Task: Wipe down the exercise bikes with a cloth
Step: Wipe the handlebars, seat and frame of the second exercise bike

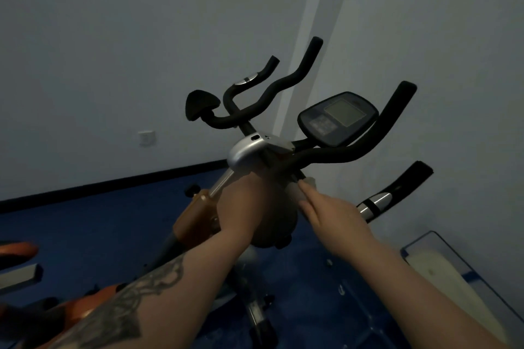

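Closest to the camera you've got two bare forearms reaching in, the left one with a big dark tattoo [133, 297]. The left hand [243, 207] is up against the bike's stem just under the silver handlebar clamp [249, 150], but its fingers are turned away, so I honestly can't tell how it's gripping or whether it's got anything in it. The right hand [331, 212] is flat with straight fingers, pressing a pale cloth [304, 187] onto the stem right below where the bars meet. It's blurry there, so the cloth is only a whitish smudge at the fingertips. The exercise bike [283, 139] stands on a blue floor [85, 224], orange frame piece low on the left, black foam handlebars [348, 156] curving up and out, and a dark console [338, 117] with a grey screen sitting between them on the right. Another orange bike [17, 252] peeks in at the left edge. Behind it all, a pale wall with a socket [147, 137] and a black skirting strip.
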{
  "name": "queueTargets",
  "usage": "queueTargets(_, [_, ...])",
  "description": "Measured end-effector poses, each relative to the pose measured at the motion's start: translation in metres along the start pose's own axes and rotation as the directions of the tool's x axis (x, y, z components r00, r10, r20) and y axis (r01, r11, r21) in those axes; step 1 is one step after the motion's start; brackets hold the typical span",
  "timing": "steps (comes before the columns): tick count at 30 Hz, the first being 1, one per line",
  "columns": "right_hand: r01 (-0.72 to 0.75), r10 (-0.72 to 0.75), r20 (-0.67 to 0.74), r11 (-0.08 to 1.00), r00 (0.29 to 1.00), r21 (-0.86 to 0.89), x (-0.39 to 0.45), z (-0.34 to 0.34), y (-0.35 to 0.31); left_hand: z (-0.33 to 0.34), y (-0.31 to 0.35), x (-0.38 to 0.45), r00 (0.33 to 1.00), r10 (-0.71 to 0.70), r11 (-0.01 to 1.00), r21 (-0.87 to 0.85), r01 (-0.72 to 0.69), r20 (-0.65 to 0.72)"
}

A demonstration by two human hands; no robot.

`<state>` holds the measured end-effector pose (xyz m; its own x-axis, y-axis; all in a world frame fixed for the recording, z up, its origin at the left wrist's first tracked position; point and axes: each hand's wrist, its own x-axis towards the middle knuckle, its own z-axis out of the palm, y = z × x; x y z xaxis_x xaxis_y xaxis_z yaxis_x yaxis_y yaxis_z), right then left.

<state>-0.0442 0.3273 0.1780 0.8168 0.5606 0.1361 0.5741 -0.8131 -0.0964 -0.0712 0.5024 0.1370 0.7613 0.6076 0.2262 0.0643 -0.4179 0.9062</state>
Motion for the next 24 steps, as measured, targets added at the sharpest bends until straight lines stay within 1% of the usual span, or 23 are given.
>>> queueTargets(1, [-0.011, 0.015, -0.057, 0.998, 0.998, 0.065, -0.002, -0.002, 0.000, 0.000, -0.001, 0.000, 1.000, 0.004, 1.000, -0.028, -0.004, 0.014])
queueTargets(2, [-0.044, 0.065, -0.117, 0.983, 0.991, 0.176, -0.003, -0.005, -0.002, 0.000, -0.002, 0.001, 1.000, 0.008, 0.998, -0.055, -0.007, 0.026])
queueTargets(4, [-0.104, 0.205, -0.227, 0.915, 0.952, 0.390, -0.004, -0.008, -0.012, -0.001, -0.004, 0.002, 0.998, 0.015, 0.994, -0.108, -0.009, 0.056])
queueTargets(5, [-0.119, 0.254, -0.249, 0.883, 0.934, 0.455, -0.005, -0.010, -0.020, -0.001, -0.004, 0.002, 0.997, 0.017, 0.990, -0.138, -0.007, 0.072])
queueTargets(6, [-0.136, 0.284, -0.235, 0.857, 0.930, 0.497, -0.006, -0.010, -0.031, -0.001, -0.005, 0.002, 0.996, 0.020, 0.986, -0.169, -0.005, 0.085])
queueTargets(8, [-0.188, 0.324, -0.165, 0.818, 0.932, 0.544, -0.009, -0.001, -0.056, -0.002, -0.005, 0.001, 0.994, 0.026, 0.976, -0.216, -0.002, 0.107])
queueTargets(9, [-0.218, 0.361, -0.146, 0.790, 0.921, 0.573, -0.013, 0.006, -0.070, -0.003, -0.006, 0.000, 0.992, 0.030, 0.972, -0.236, -0.001, 0.119])
queueTargets(10, [-0.251, 0.420, -0.146, 0.748, 0.896, 0.614, -0.017, 0.013, -0.085, -0.003, -0.006, 0.000, 0.991, 0.034, 0.968, -0.249, -0.001, 0.131])
queueTargets(11, [-0.275, 0.496, -0.160, 0.689, 0.853, 0.670, -0.022, 0.020, -0.099, -0.004, -0.007, 0.000, 0.989, 0.041, 0.968, -0.249, -0.004, 0.142])
queueTargets(13, [-0.251, 0.623, -0.192, 0.551, 0.759, 0.796, -0.032, 0.031, -0.122, -0.004, -0.007, 0.001, 0.985, 0.051, 0.969, -0.247, -0.008, 0.165])
queueTargets(14, [-0.239, 0.660, -0.202, 0.514, 0.724, 0.823, -0.035, 0.034, -0.128, -0.004, -0.007, 0.001, 0.983, 0.055, 0.966, -0.259, -0.008, 0.175])
queueTargets(15, [-0.246, 0.672, -0.200, 0.507, 0.713, 0.826, -0.034, 0.033, -0.130, -0.005, -0.007, 0.002, 0.981, 0.059, 0.964, -0.266, -0.007, 0.186])
queueTargets(17, [-0.287, 0.650, -0.167, 0.532, 0.741, 0.796, -0.020, 0.028, -0.118, -0.006, -0.005, 0.003, 0.976, 0.072, 0.967, -0.255, -0.018, 0.205])
queueTargets(18, [-0.322, 0.642, -0.129, 0.536, 0.756, 0.780, -0.011, 0.024, -0.108, -0.007, -0.004, 0.003, 0.974, 0.080, 0.968, -0.251, -0.025, 0.212])
queueTargets(20, [-0.396, 0.667, -0.047, 0.495, 0.743, 0.774, 0.006, 0.015, -0.092, -0.011, -0.003, 0.003, 0.966, 0.103, 0.967, -0.252, -0.042, 0.236])
queueTargets(21, [-0.405, 0.687, -0.048, 0.482, 0.725, 0.777, 0.008, 0.013, -0.092, -0.013, -0.002, 0.003, 0.959, 0.125, 0.967, -0.249, -0.059, 0.256])
queueTargets(22, [-0.396, 0.703, -0.077, 0.483, 0.707, 0.781, 0.006, 0.013, -0.096, -0.015, -0.003, 0.003, 0.949, 0.151, 0.966, -0.244, -0.083, 0.278])
queueTargets(24, [-0.345, 0.724, -0.179, 0.512, 0.666, 0.787, -0.008, 0.024, -0.113, -0.019, -0.006, 0.004, 0.921, 0.209, 0.961, -0.243, -0.131, 0.329])
